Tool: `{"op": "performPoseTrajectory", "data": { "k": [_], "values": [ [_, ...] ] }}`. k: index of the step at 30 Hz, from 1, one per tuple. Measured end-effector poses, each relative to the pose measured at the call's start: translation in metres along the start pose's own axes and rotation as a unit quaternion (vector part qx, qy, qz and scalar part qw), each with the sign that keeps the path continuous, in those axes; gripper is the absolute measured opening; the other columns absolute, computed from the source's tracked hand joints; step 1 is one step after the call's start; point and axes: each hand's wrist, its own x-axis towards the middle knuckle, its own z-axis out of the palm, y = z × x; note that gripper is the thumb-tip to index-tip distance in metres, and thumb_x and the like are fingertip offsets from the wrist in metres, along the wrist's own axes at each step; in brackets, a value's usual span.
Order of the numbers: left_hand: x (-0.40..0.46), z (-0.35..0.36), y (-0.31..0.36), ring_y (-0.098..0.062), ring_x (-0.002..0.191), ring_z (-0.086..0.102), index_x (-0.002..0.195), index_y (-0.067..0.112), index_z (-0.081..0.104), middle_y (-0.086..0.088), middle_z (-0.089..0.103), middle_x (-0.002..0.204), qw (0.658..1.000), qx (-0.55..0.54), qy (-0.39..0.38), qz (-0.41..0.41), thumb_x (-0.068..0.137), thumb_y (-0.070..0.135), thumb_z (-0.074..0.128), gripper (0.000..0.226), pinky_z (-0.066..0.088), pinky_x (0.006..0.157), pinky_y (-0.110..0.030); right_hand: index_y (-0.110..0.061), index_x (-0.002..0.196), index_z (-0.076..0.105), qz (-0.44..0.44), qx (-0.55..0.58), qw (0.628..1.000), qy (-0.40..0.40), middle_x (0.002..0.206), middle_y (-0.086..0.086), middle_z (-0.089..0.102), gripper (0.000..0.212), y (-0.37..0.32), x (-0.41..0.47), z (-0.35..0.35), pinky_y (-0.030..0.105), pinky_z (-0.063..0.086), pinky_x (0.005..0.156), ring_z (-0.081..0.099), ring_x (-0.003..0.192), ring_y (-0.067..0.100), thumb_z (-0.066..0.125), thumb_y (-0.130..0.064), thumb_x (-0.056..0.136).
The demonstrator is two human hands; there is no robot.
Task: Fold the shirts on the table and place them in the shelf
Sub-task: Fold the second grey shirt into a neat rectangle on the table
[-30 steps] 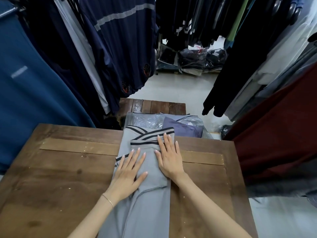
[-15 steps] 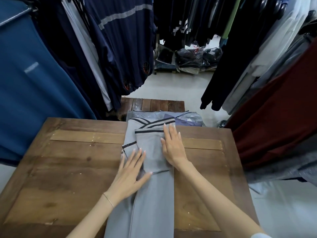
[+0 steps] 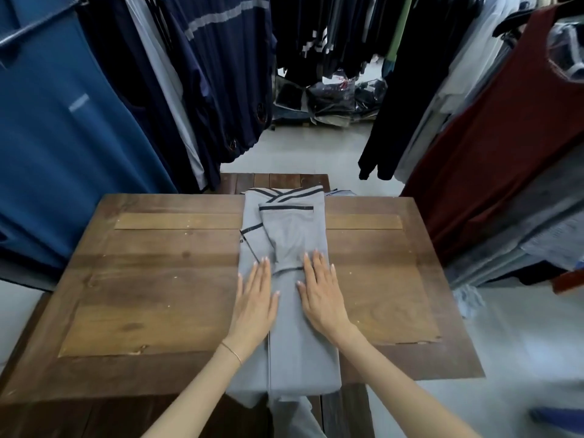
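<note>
Both hands flat, fingers straight, gripping nothing: left hand (image 3: pixel 255 303), right hand (image 3: pixel 322 295) press grey shirt (image 3: pixel 294 349) on table (image 3: pixel 164 279); near hem seems overhanging

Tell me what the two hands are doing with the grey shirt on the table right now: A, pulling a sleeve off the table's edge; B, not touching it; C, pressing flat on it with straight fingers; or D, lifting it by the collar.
C: the left hand and right hand lie palm-down, fingers straight, on the grey shirt.

Grey shirt (image 3: pixel 292 248) — dark-striped trim, sleeves folded in — lies lengthwise on table (image 3: pixel 164 279).
</note>
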Motion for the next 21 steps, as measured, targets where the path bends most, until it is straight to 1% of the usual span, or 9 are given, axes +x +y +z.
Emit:
{"op": "performPoseTrajectory", "data": {
  "k": [2,3,5,8,11,15,17,19,21],
  "values": [
    [-0.026,0.003,0.007,-0.022,0.147,0.007,0.15,0.007,0.006,-0.006,0.007,0.158,0.999,0.014,-0.002,0.029,0.097,0.04,0.02,0.064,0.001,0.118,-0.043,-0.006,0.15,0.016,-0.011,0.006,1.0,0.006,0.158,0.013,0.015,0.059,-0.006,-0.016,0.002,0.041,0.01,0.12,0.011,0.146,0.024,0.008,-0.039,0.102],
    [-0.039,0.007,0.008,-0.023,0.146,0.009,0.151,0.007,0.008,-0.007,0.008,0.158,0.999,0.025,-0.004,0.042,0.098,0.038,0.021,0.063,0.001,0.119,-0.044,-0.007,0.151,0.012,-0.021,0.011,1.0,0.002,0.158,0.012,0.009,0.058,-0.01,-0.027,0.004,0.038,0.003,0.12,0.004,0.147,0.022,0.007,-0.038,0.102],
    [-0.062,0.014,0.006,-0.025,0.145,0.018,0.151,0.008,0.014,-0.009,0.016,0.158,0.997,0.044,-0.009,0.055,0.101,0.036,0.019,0.058,0.005,0.117,-0.044,-0.007,0.151,0.016,-0.037,0.015,0.999,-0.006,0.158,0.013,0.012,0.056,-0.017,-0.054,0.008,0.035,-0.001,0.118,0.004,0.146,0.021,0.01,-0.035,0.103],
    [-0.087,0.016,-0.002,-0.026,0.144,0.023,0.15,0.014,0.022,-0.007,0.022,0.157,0.995,0.06,-0.026,0.074,0.103,0.036,0.007,0.054,0.013,0.113,-0.045,-0.008,0.149,0.023,-0.056,0.003,0.998,-0.004,0.156,0.014,0.022,0.052,-0.024,-0.094,0.016,0.034,0.002,0.117,0.008,0.146,0.022,0.015,-0.034,0.104],
    [-0.103,0.01,-0.008,-0.026,0.143,0.027,0.149,0.019,0.03,-0.007,0.027,0.155,0.991,0.084,-0.031,0.103,0.103,0.035,0.005,0.054,0.018,0.111,-0.047,-0.013,0.15,0.023,-0.066,-0.014,0.998,0.0,0.156,0.012,0.023,0.052,-0.024,-0.131,0.016,0.035,0.004,0.117,0.005,0.147,0.019,0.016,-0.039,0.105],
    [-0.121,0.006,-0.016,-0.025,0.142,0.029,0.147,0.015,0.034,-0.006,0.029,0.154,0.99,0.092,-0.031,0.098,0.103,0.034,0.004,0.057,0.013,0.114,-0.041,-0.017,0.149,0.027,-0.049,-0.058,0.997,-0.002,0.155,0.01,0.028,0.051,-0.018,-0.165,0.007,0.04,0.01,0.115,0.017,0.145,0.022,0.014,-0.039,0.104],
    [-0.128,0.008,-0.021,-0.025,0.142,0.029,0.146,0.011,0.033,-0.006,0.029,0.154,0.992,0.086,-0.021,0.088,0.103,0.033,0.008,0.055,0.008,0.115,-0.038,-0.017,0.148,0.03,-0.035,-0.068,0.997,-0.004,0.154,0.01,0.031,0.052,-0.013,-0.177,0.004,0.041,0.016,0.113,0.025,0.143,0.024,0.012,-0.038,0.104],
    [-0.136,0.009,-0.024,-0.024,0.14,0.032,0.144,0.009,0.038,-0.006,0.034,0.151,0.995,0.061,-0.008,0.077,0.101,0.031,0.017,0.052,0.009,0.116,-0.035,-0.017,0.147,0.032,-0.033,-0.064,0.997,0.001,0.154,0.01,0.031,0.053,-0.008,-0.189,0.004,0.042,0.017,0.112,0.024,0.143,0.024,0.01,-0.038,0.103],
    [-0.147,0.006,-0.024,-0.021,0.134,0.043,0.135,0.009,0.051,-0.004,0.048,0.142,0.998,-0.013,0.023,0.065,0.098,0.031,0.027,0.05,0.023,0.116,-0.033,-0.016,0.142,0.04,-0.032,-0.031,0.999,0.025,0.151,0.01,0.037,0.049,-0.005,-0.201,0.004,0.041,0.022,0.111,0.029,0.14,0.024,0.017,-0.035,0.103]
  ]
}}
